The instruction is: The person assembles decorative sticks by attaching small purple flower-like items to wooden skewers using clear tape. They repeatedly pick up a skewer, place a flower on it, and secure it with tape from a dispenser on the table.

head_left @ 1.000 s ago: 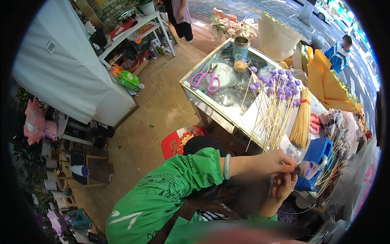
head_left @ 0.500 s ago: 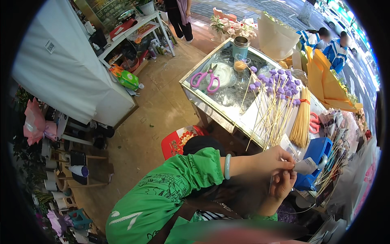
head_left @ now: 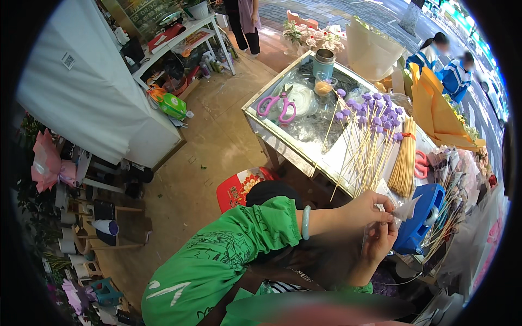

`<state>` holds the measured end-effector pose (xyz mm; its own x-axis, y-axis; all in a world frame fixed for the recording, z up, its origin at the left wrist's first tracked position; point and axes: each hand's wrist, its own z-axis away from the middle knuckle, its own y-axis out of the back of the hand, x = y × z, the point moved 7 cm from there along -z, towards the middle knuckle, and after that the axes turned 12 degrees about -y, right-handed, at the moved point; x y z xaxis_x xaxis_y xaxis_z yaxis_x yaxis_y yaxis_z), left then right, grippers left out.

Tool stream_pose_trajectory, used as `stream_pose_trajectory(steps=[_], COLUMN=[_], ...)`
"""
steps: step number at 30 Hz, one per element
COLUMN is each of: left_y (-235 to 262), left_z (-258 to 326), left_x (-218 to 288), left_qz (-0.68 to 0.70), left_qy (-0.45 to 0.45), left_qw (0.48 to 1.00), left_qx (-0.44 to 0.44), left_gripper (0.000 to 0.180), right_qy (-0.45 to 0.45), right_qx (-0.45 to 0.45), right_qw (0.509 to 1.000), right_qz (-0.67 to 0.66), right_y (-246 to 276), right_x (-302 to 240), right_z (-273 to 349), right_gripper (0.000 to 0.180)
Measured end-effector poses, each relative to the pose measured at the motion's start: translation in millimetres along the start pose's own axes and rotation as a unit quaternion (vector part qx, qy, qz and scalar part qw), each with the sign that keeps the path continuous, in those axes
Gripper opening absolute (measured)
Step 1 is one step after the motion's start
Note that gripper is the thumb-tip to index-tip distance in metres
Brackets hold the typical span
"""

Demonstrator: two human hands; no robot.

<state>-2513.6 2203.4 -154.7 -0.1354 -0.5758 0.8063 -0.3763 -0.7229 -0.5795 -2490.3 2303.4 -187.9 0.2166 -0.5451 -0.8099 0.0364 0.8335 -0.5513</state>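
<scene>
My left hand (head_left: 372, 209), with a pale bangle at the wrist, pinches a small whitish, see-through piece (head_left: 406, 209) shaped like a folded sheet. Just below it, my right hand (head_left: 379, 242) has its fingers curled up against the same piece, thumb and fingertips meeting near the left hand's. Whether anything else is between the fingers is too small to tell. Right behind the hands stands a blue tape dispenser (head_left: 420, 223). Beyond them, on the table (head_left: 296, 155), lie several thin sticks tipped with purple pieces (head_left: 375, 117) and a tied bundle of bare sticks (head_left: 402, 163).
Purple-handled scissors (head_left: 284, 106), a metal-rimmed cup (head_left: 324, 63) and a small clear cup (head_left: 324, 85) stand on the table's far part. Red-handled scissors (head_left: 421, 164) lie by the bundle. Wrapped bouquets crowd the right side. A red stool (head_left: 234, 190) is under my left arm.
The whitish piece has tipped upward, and its outer end now looks more pointed. Both hands stay nearly in place. Two passers-by at the upper right have moved along.
</scene>
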Motion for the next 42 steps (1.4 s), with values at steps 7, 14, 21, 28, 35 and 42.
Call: stream_pose_trajectory(steps=[7, 14, 21, 28, 35, 42], left_y=[-11, -8, -1, -4, 3, 4], left_z=[2, 3, 0, -1, -3, -2], left_x=[2, 1, -4, -4, -7, -6], left_qz=[0.027, 0.020, 0.016, 0.028, -0.056, 0.001], left_qy=[0.033, -0.005, 0.002, 0.046, -0.038, 0.002], left_qw=[0.996, 1.000, 1.000, 0.996, 0.998, 1.000], left_qx=[-0.076, 0.005, -0.015, -0.074, -0.013, -0.022], left_gripper=[0.025, 0.014, 0.019, 0.018, 0.021, 0.021], right_qy=[-0.009, 0.059, 0.042, 0.042, 0.102, 0.036], right_qx=[-0.042, 0.014, 0.009, -0.049, 0.069, -0.012], right_qw=[0.997, 0.998, 0.998, 0.998, 0.977, 0.997], right_qz=[-0.060, 0.026, 0.049, 0.005, 0.172, 0.068], right_y=[-4, -1, -7, -12, -5, -18], right_x=[-4, -7, -6, -10, -11, -8], right_z=[5, 4, 5, 10, 10, 6], right_gripper=[0.015, 0.012, 0.015, 0.011, 0.014, 0.015])
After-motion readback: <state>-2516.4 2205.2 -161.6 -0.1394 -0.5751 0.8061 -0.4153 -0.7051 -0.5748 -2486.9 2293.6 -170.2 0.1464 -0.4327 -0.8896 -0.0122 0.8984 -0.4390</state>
